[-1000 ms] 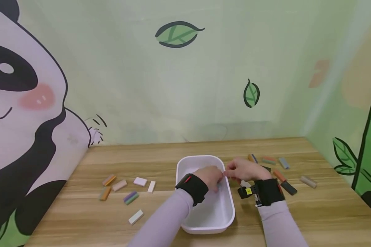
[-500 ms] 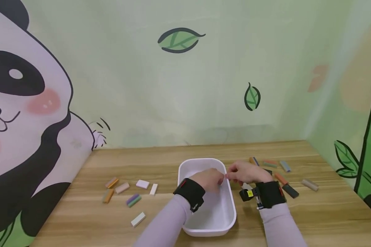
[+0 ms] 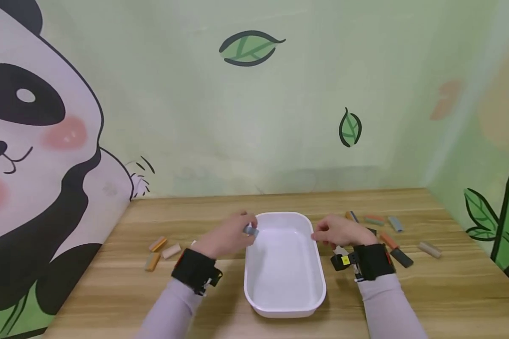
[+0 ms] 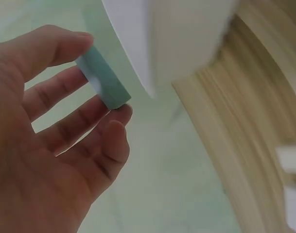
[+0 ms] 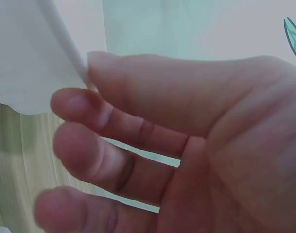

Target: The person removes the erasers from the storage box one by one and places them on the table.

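Note:
My left hand (image 3: 225, 238) is over the left rim of a white plastic tub (image 3: 285, 270). It pinches a small blue-grey rectangular block (image 4: 103, 80) between thumb and fingers; in the head view the block's end lies beside the tub's far left corner. On the opposite side, my right hand (image 3: 341, 230) grips the tub's right rim with thumb and index finger, and the right wrist view shows the thumb (image 5: 148, 87) against that white edge. The other right fingers are bent below it. Inside the tub I see only its bare white floor.
Several small coloured blocks lie left of the tub, among them an orange one (image 3: 152, 262) and a pinkish one (image 3: 171, 251). Beyond my right hand are more: a black block (image 3: 402, 258), a brown one (image 3: 430, 249) and a blue-grey one (image 3: 395, 224). A printed cloth (image 3: 186, 117) hangs behind.
My left hand has moved left, out of the tub to its left rim, and the blue-grey block now shows in its fingers. My right hand has stayed at the right rim.

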